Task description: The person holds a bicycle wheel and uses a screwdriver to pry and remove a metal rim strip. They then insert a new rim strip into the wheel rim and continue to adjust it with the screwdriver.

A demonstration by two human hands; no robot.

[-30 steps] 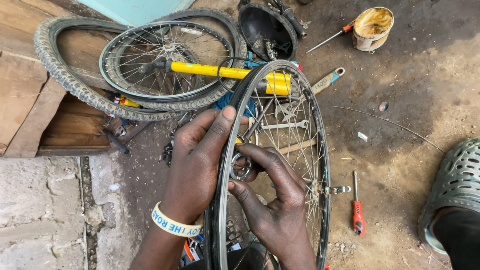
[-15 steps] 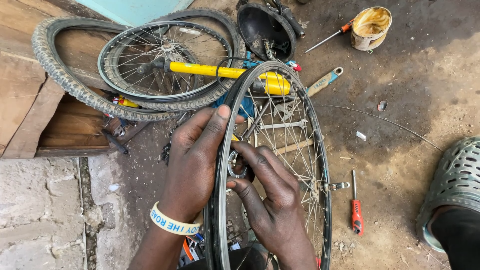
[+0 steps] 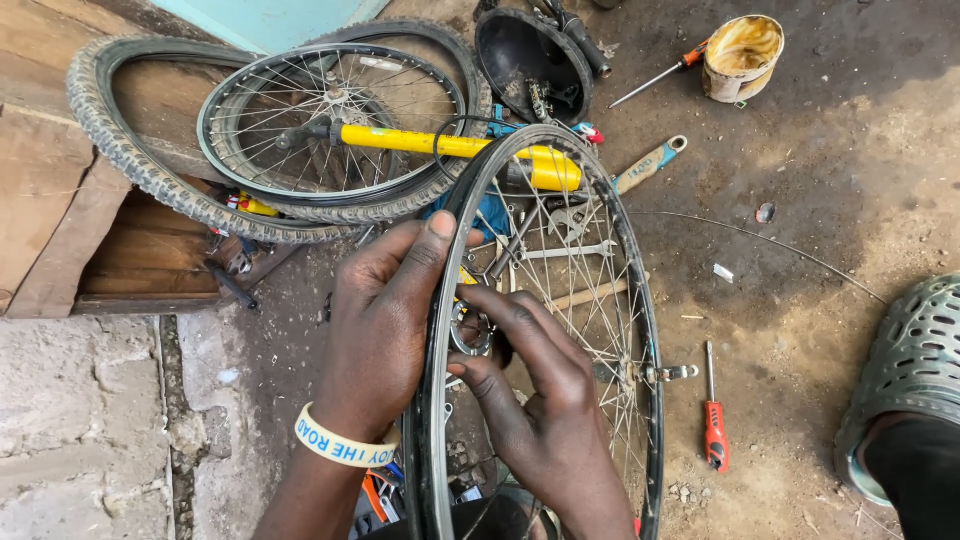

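A bare bicycle wheel [image 3: 640, 330] with a black rim and silver spokes stands upright on the ground in front of me. My left hand [image 3: 385, 320] lies against the rim's left side, fingers stretched up along it, a cream wristband on the wrist. My right hand [image 3: 545, 400] reaches between the spokes, with its fingers on the metal hub [image 3: 470, 330] at the wheel's centre. The hub is partly hidden by both hands.
A second spoked wheel [image 3: 330, 120] lies inside a loose knobby tyre [image 3: 130, 165], with a yellow pump [image 3: 450, 148] across them. A red screwdriver [image 3: 713, 425], spanners [image 3: 650, 165], a tin of grease [image 3: 742, 55] and a grey perforated shoe [image 3: 905, 370] lie around. Wooden boards are at the left.
The wheel and both hands have stayed almost still; my right fingers have shifted slightly on the hub.
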